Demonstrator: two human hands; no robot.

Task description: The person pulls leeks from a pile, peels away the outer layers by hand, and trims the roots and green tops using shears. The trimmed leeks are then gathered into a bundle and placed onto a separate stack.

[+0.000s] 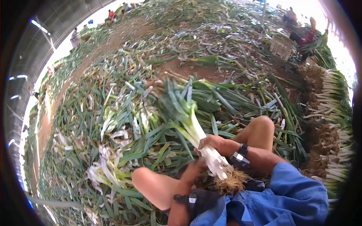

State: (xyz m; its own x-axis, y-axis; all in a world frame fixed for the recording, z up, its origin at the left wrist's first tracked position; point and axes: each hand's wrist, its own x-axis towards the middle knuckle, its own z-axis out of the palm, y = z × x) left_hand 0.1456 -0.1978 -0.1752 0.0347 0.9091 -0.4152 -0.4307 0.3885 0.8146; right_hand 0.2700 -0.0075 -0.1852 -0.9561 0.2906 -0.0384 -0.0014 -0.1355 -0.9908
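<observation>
My right hand (217, 145) is wrapped around the white shafts of leeks (213, 160); at least two stems show, close together. Their green leaves (177, 100) point up and away from me, and the tangled brown roots (230, 180) lie toward my lap. Just left of the white ends is my left hand (194, 170), smeared by motion. Its fingers are too blurred to show whether they touch the leeks or hold anything. Both wrists wear dark bands.
Cut leaves and peelings (124, 132) cover the ground around my bent bare knees. Along the right side runs a long row of leeks (330, 101), roots facing inward. A crate (281, 49) stands at the upper right near a person (309, 35). More people sit far off.
</observation>
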